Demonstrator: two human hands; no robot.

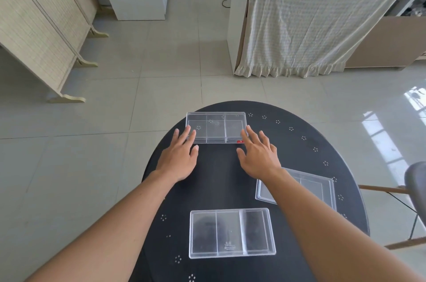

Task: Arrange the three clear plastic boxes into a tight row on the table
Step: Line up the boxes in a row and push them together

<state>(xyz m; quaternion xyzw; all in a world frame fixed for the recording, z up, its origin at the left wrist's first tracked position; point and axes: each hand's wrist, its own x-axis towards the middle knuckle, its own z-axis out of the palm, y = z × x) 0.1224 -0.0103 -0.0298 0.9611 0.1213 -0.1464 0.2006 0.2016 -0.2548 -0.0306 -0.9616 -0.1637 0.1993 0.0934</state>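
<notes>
Clear plastic boxes (231, 232), three-compartment, scattered apart on black table (219, 189)

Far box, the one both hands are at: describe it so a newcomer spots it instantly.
On the round black table, look to the far edge, away from the person. The far box lies there, clear, three compartments, between the left hand and right hand. Only it carries a small red label at its near right corner.

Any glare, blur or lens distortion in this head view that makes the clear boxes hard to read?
Head view: sharp, no motion blur; wide-angle bending curves the folding screen and the table rim. Window glare sits on the floor tiles at right, off the table. The far box and near box read clearly against the dark top; the right box is partly hidden by the right forearm.
</notes>
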